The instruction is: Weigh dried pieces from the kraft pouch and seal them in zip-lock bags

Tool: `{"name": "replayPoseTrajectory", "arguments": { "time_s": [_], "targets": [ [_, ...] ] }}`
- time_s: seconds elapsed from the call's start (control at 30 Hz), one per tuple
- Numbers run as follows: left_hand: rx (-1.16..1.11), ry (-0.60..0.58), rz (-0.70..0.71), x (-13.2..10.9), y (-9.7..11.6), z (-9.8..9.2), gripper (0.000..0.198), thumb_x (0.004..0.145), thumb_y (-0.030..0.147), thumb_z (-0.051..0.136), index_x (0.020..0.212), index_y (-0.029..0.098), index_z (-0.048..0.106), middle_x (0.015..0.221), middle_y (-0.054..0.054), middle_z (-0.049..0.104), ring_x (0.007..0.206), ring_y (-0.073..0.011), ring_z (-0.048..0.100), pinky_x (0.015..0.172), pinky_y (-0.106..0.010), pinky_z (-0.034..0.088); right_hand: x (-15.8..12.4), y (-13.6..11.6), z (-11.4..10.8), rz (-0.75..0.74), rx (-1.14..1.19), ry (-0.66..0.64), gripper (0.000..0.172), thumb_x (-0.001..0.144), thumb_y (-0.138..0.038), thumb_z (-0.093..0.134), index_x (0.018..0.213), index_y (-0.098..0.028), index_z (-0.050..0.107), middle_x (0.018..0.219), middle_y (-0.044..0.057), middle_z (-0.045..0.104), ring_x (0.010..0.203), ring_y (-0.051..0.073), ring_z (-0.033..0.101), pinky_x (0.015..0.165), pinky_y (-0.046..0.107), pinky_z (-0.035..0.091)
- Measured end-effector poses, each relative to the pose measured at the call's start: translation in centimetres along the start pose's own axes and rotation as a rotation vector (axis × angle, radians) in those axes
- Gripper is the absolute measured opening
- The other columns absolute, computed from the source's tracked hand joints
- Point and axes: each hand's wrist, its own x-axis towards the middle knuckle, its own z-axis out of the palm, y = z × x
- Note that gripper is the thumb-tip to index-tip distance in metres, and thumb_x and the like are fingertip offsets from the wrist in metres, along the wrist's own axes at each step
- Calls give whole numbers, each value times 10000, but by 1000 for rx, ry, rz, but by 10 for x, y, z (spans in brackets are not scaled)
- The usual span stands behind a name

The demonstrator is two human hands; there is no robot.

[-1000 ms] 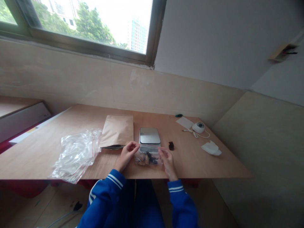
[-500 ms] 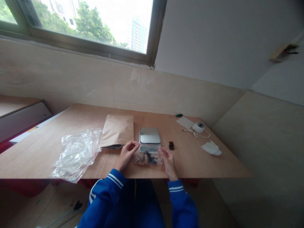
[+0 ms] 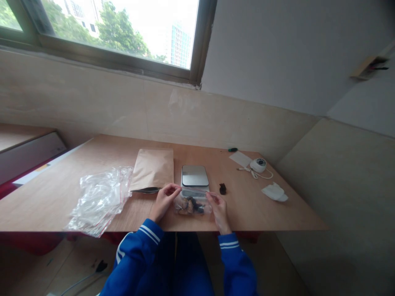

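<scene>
A clear plastic zip bag (image 3: 188, 205) with brown and dark dried pieces in its lower part hangs between my hands, near the table's front edge. My left hand (image 3: 166, 199) pinches its upper left corner. The upper right corner is pinched by my right hand (image 3: 217, 205). Just behind the bag stands a digital scale (image 3: 195, 176) with a shiny metal plate; the bag covers part of its front. To the left lies a brown kraft paper pouch (image 3: 154, 168), its dark mouth facing me. One dark dried piece (image 3: 222, 189) rests right of the scale.
Several clear zip bags (image 3: 98, 197) are heaped on the wooden table's left side. At the right are a white dome camera (image 3: 258, 165) with a cable, a crumpled white tissue (image 3: 274, 192), a white card (image 3: 240, 159) and a green-handled screwdriver (image 3: 232, 150). A wall and window stand behind.
</scene>
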Motion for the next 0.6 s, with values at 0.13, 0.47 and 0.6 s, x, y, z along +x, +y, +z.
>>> {"name": "replayPoseTrajectory", "arguments": {
  "time_s": [0.13, 0.47, 0.6],
  "targets": [
    [10, 15, -18, 0, -1, 0, 257, 755, 406, 659, 814, 156, 651, 809, -26, 649, 783, -164, 584, 725, -264, 433, -1, -1, 0, -16, -7, 18, 282, 654, -400, 768, 793, -164, 703, 768, 29, 703, 741, 161, 643, 670, 259, 503],
    [-73, -58, -39, -2, 2, 2, 227, 788, 402, 620, 822, 179, 591, 792, 2, 621, 775, -148, 579, 707, -243, 434, -2, 0, 3, 61, 27, -116, 329, 666, -410, 754, 899, -200, 654, 802, 8, 681, 648, 130, 620, 535, 213, 480],
    [-70, -79, -41, -2, 3, 2, 239, 782, 397, 628, 881, 182, 597, 824, -2, 616, 785, -149, 570, 712, -245, 434, -2, -2, 4, 10, -25, -112, 292, 676, -401, 748, 862, -190, 670, 788, 15, 682, 676, 137, 626, 581, 225, 496]
  ]
}}
